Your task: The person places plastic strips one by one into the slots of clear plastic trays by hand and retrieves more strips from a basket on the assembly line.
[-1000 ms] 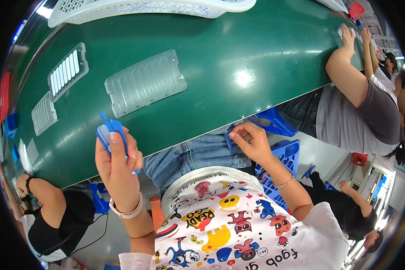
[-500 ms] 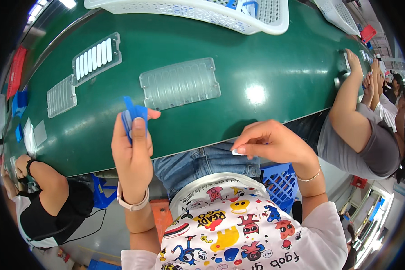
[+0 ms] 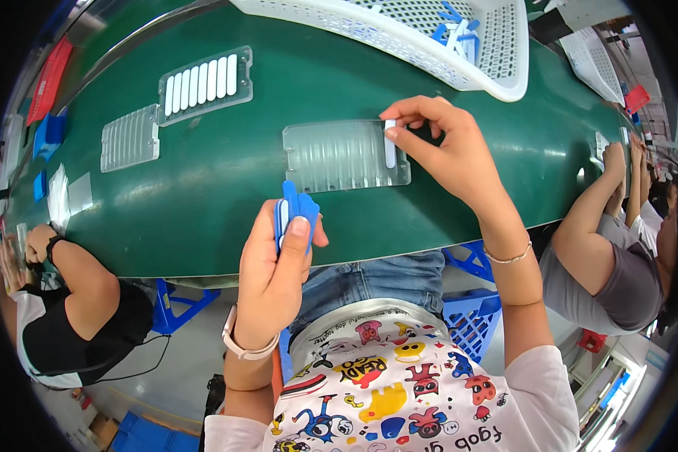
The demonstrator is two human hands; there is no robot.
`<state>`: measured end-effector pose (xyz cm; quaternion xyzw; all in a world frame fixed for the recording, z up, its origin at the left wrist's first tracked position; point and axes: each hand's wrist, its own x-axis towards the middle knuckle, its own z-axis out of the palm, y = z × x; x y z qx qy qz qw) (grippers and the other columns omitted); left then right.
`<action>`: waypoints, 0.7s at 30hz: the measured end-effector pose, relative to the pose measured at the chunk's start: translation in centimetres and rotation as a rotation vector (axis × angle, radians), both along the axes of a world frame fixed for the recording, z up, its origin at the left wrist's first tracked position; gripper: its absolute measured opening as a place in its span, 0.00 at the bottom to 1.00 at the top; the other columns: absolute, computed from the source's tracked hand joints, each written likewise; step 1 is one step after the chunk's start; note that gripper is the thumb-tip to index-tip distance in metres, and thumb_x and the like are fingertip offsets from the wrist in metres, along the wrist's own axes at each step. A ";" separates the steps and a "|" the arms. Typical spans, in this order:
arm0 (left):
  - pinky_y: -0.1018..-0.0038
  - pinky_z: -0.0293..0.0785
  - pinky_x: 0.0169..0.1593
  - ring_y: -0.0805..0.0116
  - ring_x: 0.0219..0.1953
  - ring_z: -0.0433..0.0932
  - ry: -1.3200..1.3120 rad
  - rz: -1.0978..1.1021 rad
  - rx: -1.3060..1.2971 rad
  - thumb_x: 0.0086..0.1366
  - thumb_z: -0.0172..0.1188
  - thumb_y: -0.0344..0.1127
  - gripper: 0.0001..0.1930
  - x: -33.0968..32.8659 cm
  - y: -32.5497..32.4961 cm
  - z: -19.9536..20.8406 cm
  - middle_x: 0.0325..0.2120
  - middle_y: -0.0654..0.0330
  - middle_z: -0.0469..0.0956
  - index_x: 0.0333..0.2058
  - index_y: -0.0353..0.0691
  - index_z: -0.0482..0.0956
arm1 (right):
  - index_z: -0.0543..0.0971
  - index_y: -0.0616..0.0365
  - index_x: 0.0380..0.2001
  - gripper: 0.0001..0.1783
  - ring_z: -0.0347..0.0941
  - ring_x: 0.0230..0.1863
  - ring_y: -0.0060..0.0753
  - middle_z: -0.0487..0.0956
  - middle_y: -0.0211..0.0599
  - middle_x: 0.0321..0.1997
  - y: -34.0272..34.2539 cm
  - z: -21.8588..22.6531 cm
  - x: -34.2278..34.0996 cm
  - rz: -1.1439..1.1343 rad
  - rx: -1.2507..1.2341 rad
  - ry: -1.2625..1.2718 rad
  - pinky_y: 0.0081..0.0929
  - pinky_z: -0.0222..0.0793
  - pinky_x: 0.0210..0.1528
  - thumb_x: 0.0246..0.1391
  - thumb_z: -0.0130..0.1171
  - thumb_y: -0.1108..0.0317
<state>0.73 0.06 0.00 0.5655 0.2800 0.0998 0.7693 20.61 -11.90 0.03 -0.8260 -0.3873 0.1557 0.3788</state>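
Head view: you are sitting at the near edge of the curved green conveyor table (image 3: pixel 203 203), and bare green surface is lying open left of your left hand and between the trays. The white perforated plastic basket (image 3: pixel 422 38) is crowding the far edge just beyond your right hand, so room there is tight. A person in a black top (image 3: pixel 75 316) is working at your left and a person in a grey top (image 3: pixel 610 279) at your right, both well apart from your hands.

Compared with half a second ago, your right hand (image 3: pixel 452 151) is no longer hanging below the table edge; it is up over the clear ribbed plastic tray (image 3: pixel 339 158), pinching a small white plastic strip (image 3: pixel 389 143) between thumb and fingertips at the tray's right end. Your left hand (image 3: pixel 275 271) is sitting lower, at the near table edge, with the tray now right in front of you.

The left hand is gripping a fanned bundle of blue and white plastic strips (image 3: pixel 294 211), thumb pressing on top, bundle pointing up. The white strip is standing along a slot, touching the tray. The tray looks otherwise unfilled, its grooves running front to back. Further left, a second clear tray filled with white strips (image 3: pixel 203 83) and a third empty clear tray (image 3: pixel 130 138) are lying.
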 end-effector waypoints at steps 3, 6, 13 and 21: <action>0.87 0.51 0.19 0.88 0.17 0.55 -0.021 -0.041 -0.045 0.70 0.44 0.37 0.09 -0.4 0.7 -0.4 0.26 0.65 0.70 0.39 0.37 0.67 | 0.79 0.58 0.34 0.11 0.69 0.36 0.33 0.76 0.35 0.34 0.3 -0.1 0.1 0.031 -0.008 -0.029 0.28 0.68 0.41 0.43 0.62 0.74; 0.87 0.51 0.19 0.88 0.17 0.55 -0.017 -0.033 -0.069 0.70 0.44 0.37 0.09 -0.5 0.7 -0.5 0.26 0.66 0.70 0.39 0.37 0.67 | 0.79 0.58 0.35 0.12 0.69 0.37 0.34 0.74 0.36 0.38 0.3 0.8 0.4 0.109 -0.081 0.029 0.28 0.67 0.42 0.43 0.62 0.74; 0.87 0.52 0.19 0.88 0.18 0.56 0.005 -0.100 -0.250 0.70 0.46 0.37 0.08 0.4 0.2 0.0 0.24 0.67 0.69 0.39 0.38 0.66 | 0.81 0.55 0.38 0.16 0.72 0.39 0.35 0.76 0.36 0.38 0.0 1.2 -2.3 0.343 0.210 -0.023 0.27 0.69 0.40 0.41 0.65 0.77; 0.87 0.51 0.19 0.87 0.17 0.56 -0.044 -0.154 -0.427 0.70 0.46 0.37 0.10 0.4 0.4 0.0 0.25 0.64 0.72 0.41 0.36 0.69 | 0.80 0.59 0.32 0.08 0.75 0.31 0.35 0.78 0.35 0.31 -0.7 0.3 -2.4 0.467 0.468 0.053 0.26 0.72 0.33 0.45 0.62 0.76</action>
